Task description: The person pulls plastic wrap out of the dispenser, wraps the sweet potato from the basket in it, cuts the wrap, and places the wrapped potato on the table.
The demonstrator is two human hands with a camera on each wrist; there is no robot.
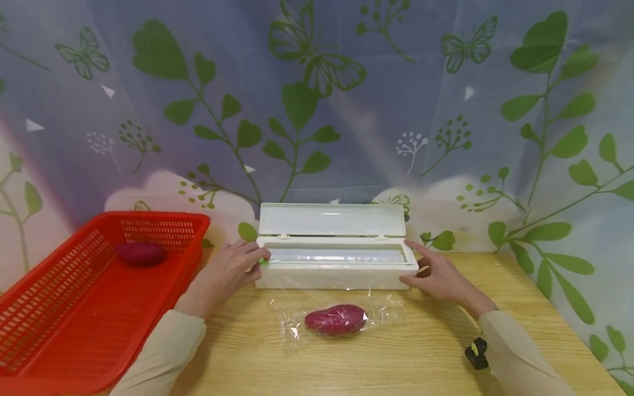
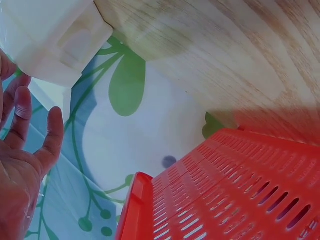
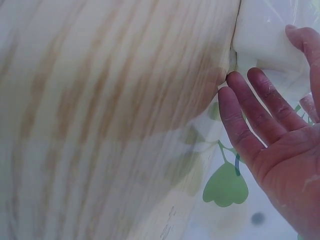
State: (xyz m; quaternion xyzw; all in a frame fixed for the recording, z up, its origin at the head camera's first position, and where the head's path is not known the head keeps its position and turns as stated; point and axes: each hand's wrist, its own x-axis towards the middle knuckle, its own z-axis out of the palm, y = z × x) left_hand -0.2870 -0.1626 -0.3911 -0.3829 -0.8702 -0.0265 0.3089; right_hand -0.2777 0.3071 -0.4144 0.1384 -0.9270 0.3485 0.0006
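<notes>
A white cling film dispenser (image 1: 329, 278) stands at the table's back edge with its lid (image 1: 332, 219) raised and a film roll (image 1: 337, 256) inside. My left hand (image 1: 230, 269) holds its left end, fingertips at a small green piece (image 1: 264, 262) on the rim. My right hand (image 1: 438, 273) grips the right end, thumb on the front and index finger on the top corner; in the right wrist view the other fingers (image 3: 270, 107) stretch out beside it. In front of the dispenser, a purple sweet potato (image 1: 337, 320) lies in clear cling film (image 1: 386, 312).
A red slotted basket (image 1: 94, 308) stands on the left with another purple sweet potato (image 1: 141, 253) in it. A small black and yellow object (image 1: 476, 353) shows beside my right sleeve. A leaf-patterned curtain (image 1: 317, 137) hangs behind the wooden table (image 1: 396, 363).
</notes>
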